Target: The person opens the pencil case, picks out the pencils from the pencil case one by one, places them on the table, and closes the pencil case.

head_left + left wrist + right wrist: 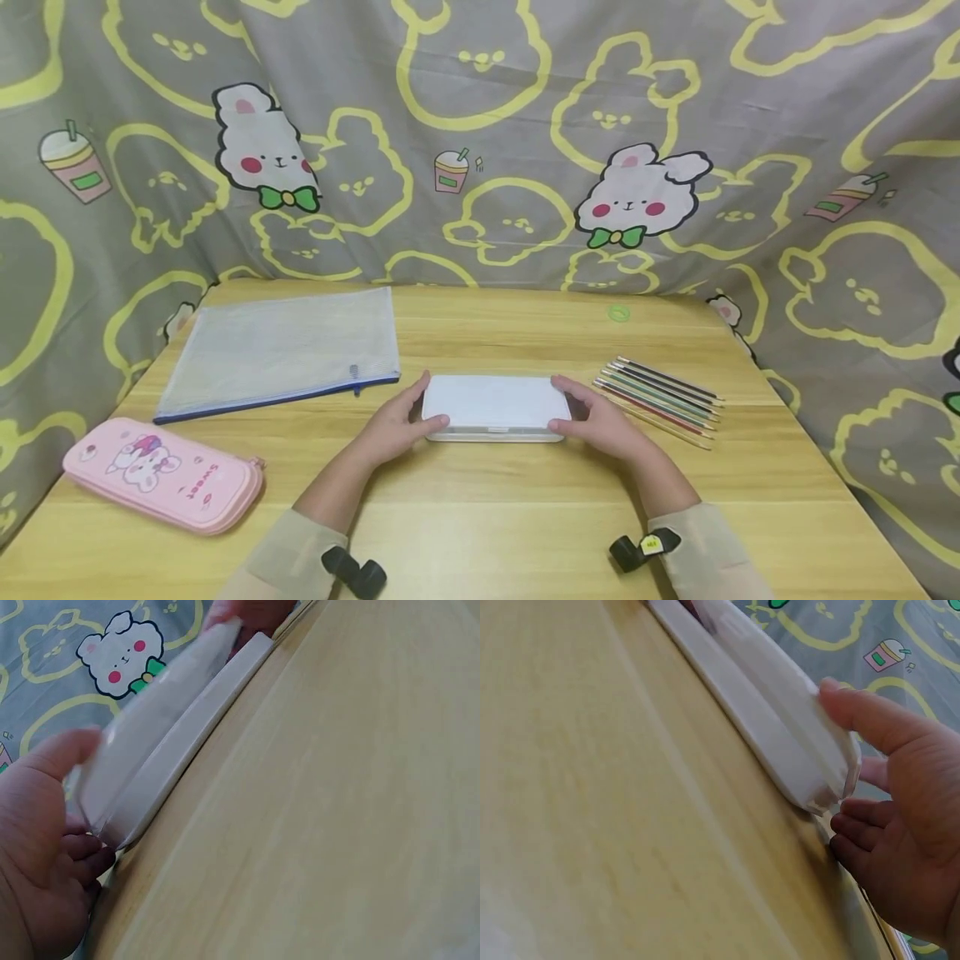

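A white plastic pencil box [495, 402] lies on the table in front of the person, its lid [154, 712] slightly raised off the base along the front. At its left end the left hand [396, 423] grips the lid, thumb on the front corner and a finger at the back corner. The right hand [600, 418] holds the other end the same way. In the right wrist view the thumb presses the lid's edge, while the lower fingers [862, 825] stay beside the end of the base. Whatever is inside the box is hidden.
Several pencils [660, 400] lie side by side to the right, with a small green ring [618, 313] behind them. A mesh zip pouch [285, 350] with a blue edge lies at back left. Nearer left is a pink pencil case [168, 475]. A patterned curtain [495, 150] surrounds the table.
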`<action>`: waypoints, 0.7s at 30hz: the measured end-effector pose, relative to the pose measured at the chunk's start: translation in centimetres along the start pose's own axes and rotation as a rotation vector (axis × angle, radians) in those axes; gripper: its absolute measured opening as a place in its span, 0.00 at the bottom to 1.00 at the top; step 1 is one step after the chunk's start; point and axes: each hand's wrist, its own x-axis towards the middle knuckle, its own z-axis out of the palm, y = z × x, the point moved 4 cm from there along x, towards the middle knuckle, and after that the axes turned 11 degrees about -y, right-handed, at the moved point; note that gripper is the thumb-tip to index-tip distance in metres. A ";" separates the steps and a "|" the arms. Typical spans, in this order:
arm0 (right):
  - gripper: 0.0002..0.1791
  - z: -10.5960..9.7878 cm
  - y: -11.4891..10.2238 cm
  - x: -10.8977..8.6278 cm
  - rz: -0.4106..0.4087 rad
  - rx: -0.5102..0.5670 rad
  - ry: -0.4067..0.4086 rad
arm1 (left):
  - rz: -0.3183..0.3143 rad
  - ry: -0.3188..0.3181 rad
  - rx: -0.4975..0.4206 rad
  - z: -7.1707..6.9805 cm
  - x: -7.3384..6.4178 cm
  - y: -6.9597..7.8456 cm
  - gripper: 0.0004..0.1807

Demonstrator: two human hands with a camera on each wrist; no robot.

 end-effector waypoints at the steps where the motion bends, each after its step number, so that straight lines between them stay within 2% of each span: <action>1: 0.45 0.1 0.1 0.0 0.013 -0.029 -0.014 | -0.001 -0.003 0.016 0.0 0.0 0.0 0.50; 5: 0.50 0.3 0.1 0.0 0.018 -0.101 -0.020 | -0.001 -0.008 0.034 0.0 0.0 0.1 0.52; 21: 0.51 0.5 0.0 0.0 0.000 -0.134 -0.017 | -0.006 -0.001 0.040 0.0 0.1 0.0 0.54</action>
